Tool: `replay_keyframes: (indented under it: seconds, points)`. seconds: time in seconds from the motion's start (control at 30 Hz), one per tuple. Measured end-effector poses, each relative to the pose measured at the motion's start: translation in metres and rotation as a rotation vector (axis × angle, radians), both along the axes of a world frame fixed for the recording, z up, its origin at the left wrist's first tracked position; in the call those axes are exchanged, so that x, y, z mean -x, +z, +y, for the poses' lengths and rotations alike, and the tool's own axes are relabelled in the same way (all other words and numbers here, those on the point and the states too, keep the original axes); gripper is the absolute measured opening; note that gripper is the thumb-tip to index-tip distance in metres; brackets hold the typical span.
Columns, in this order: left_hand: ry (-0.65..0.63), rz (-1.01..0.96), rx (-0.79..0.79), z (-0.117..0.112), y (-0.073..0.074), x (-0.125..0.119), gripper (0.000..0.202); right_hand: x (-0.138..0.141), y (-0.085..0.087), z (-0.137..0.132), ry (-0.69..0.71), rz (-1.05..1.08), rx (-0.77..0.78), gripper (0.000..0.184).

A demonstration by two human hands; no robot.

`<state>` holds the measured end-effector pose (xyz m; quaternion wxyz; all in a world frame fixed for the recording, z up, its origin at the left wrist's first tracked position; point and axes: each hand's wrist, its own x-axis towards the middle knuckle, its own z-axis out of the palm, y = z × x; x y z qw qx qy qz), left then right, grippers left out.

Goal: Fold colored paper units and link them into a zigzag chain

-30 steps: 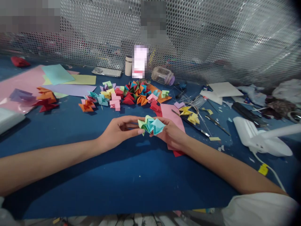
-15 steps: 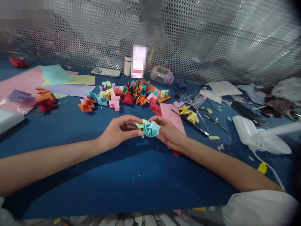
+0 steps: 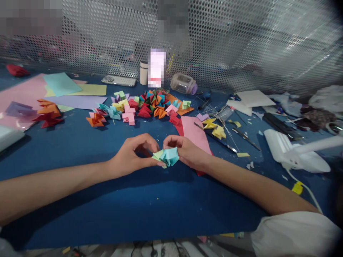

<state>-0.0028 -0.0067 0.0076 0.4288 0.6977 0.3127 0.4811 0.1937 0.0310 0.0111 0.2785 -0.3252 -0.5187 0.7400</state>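
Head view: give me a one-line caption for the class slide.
Left hand and right hand hold a light-green and light-blue folded-paper piece over a dark-blue table.

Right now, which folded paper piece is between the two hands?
The light-blue and pale-green piece, between left hand and right hand; the other folded pieces lie farther back, out of both hands.

The blue-and-green folded paper (image 3: 170, 156) hides part of the right hand (image 3: 192, 152), so its grip cannot be made out, and that hand covers some of the pink sheet (image 3: 195, 130) behind it. Straight beyond the hands, an upright panel (image 3: 157, 67) is blurred into blocks, and shapes behind the perforated screen (image 3: 115, 39) are too vague to name. View edges cut off a white block (image 3: 9, 137) left of the left hand (image 3: 130, 153) and a pale bundle (image 3: 328, 100) far right of the right.
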Motion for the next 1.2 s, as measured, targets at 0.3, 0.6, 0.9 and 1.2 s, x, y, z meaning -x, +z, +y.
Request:
replay_keyframes:
  seconds: [0.3,0.6,0.9,1.2]
  points:
    - [0.113,0.148,-0.392,-0.002,0.002,0.005,0.015,-0.029,0.025,0.001,-0.013,-0.043,-1.021,0.043]
    - [-0.042,0.096,-0.211,-0.002,0.0,0.006,0.025,-0.022,0.018,-0.009,-0.166,-0.152,-1.253,0.027]
    - [-0.017,-0.074,0.335,0.007,0.0,0.004,0.014,-0.013,0.019,-0.009,-0.175,-0.184,-0.536,0.021]
    - [-0.124,-0.269,0.479,0.015,-0.002,0.001,0.02,-0.006,0.015,0.0,-0.185,-0.066,-0.294,0.032]
